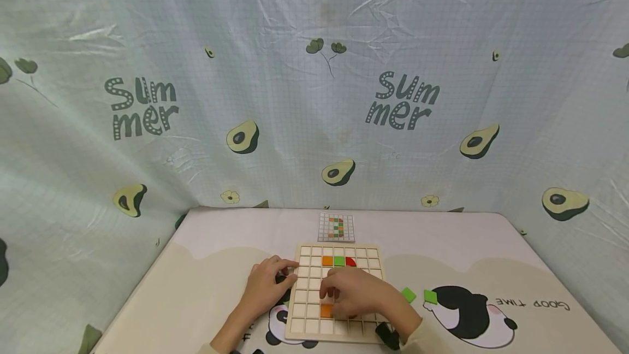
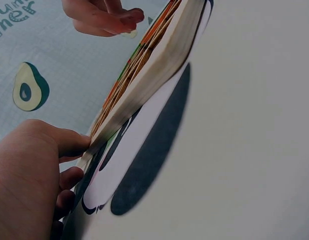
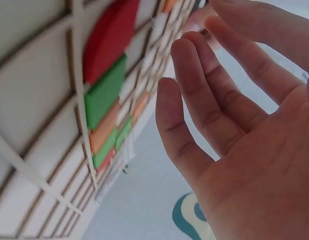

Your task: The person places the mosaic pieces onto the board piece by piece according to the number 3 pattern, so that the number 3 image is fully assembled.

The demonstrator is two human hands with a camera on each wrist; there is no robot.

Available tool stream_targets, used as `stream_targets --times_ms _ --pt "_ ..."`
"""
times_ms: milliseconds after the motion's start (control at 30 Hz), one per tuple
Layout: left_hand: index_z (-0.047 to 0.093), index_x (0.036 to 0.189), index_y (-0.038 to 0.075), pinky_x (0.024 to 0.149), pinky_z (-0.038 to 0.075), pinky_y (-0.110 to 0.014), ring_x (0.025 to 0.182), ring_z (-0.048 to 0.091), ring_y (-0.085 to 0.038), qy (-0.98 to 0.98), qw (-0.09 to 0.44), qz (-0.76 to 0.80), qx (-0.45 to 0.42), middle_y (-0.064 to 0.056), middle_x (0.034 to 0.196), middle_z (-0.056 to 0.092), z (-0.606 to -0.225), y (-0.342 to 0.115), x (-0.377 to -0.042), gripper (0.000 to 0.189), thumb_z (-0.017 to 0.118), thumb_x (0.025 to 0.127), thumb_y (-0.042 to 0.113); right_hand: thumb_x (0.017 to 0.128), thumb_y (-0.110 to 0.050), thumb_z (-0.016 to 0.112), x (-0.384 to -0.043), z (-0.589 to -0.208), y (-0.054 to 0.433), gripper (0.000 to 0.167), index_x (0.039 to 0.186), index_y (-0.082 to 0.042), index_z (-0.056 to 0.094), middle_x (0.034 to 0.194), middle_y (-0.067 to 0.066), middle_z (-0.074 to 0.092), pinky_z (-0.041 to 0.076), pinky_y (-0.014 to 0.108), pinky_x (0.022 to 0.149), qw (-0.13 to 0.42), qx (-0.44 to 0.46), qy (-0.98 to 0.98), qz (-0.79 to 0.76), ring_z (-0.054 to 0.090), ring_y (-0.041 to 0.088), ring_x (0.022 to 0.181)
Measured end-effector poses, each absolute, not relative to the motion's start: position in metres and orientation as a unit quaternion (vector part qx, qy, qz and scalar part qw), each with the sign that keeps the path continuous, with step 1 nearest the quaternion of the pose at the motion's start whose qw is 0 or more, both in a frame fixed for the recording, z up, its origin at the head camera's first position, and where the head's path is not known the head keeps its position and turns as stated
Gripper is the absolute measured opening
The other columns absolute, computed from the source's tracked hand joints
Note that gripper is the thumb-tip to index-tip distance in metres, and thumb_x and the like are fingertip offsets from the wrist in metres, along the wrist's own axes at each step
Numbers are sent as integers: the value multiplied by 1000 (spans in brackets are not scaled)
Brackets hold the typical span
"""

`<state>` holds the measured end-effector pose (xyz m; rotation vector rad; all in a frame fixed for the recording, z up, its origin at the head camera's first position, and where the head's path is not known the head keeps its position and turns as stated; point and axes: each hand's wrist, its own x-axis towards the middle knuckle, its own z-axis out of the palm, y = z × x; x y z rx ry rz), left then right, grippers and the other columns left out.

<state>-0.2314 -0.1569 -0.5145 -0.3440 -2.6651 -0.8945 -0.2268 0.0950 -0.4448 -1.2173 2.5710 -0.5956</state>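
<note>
A wooden grid board (image 1: 302, 310) lies flat, with orange (image 1: 327, 260), green (image 1: 339, 261) and red (image 1: 350, 261) tiles in a far row and another orange tile (image 1: 326, 311) nearer. My left hand (image 1: 265, 284) is at the board's left side, its index finger and thumb touching the edge; the left wrist view shows the fingertip (image 2: 82, 144) against the wooden rim. Over the board hovers my right hand (image 1: 356, 291), fingers loosely bent and nothing between them. Beside that hand, the right wrist view shows a column with a rounded red tile (image 3: 108, 40), a green tile (image 3: 105, 92) and several more.
Behind the board lies a printed grid card (image 1: 336, 227) with a coloured pattern. Two loose green tiles, one (image 1: 408, 294) near the board and one (image 1: 430, 296) farther right, lie on the panda-printed tablecloth (image 1: 472, 255). A hanging avocado-print curtain (image 1: 295, 97) stands behind the table.
</note>
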Motion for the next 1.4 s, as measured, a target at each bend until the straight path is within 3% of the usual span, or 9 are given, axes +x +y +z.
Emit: stream_targets --times_ms 533,800,1267,1400 --pt "79 105 28 72 31 -29 76 49 -1 -929 160 -312 -120 16 79 58 -514 -156 -231 17 77 88 27 92 -11 72 -235 -427 130 14 105 -12 76 103 -1 73 54 25 78 85 -404 877 -247 62 0 85" --pt "80 105 26 72 32 -29 76 50 -1 -929 159 -312 -121 15 79 58 -513 -155 -230 17 77 89 28 93 -18 75 -239 -425 157 13 105 -14 76 98 -6 70 55 30 78 67 -374 894 -238 61 0 84" --pt "79 105 27 72 32 -29 76 49 -1 -930 158 -309 -124 16 79 58 -514 -157 -230 17 77 89 29 94 -16 73 -240 -422 203 14 108 -11 72 100 2 72 56 34 77 47 -352 900 -253 62 0 85" --pt "80 105 27 72 31 -29 76 49 -1 -929 159 -312 -124 17 79 58 -514 -157 -231 17 76 89 29 95 -16 72 -241 -423 217 14 109 -11 72 100 -1 71 56 32 76 43 -343 901 -262 60 -1 85"
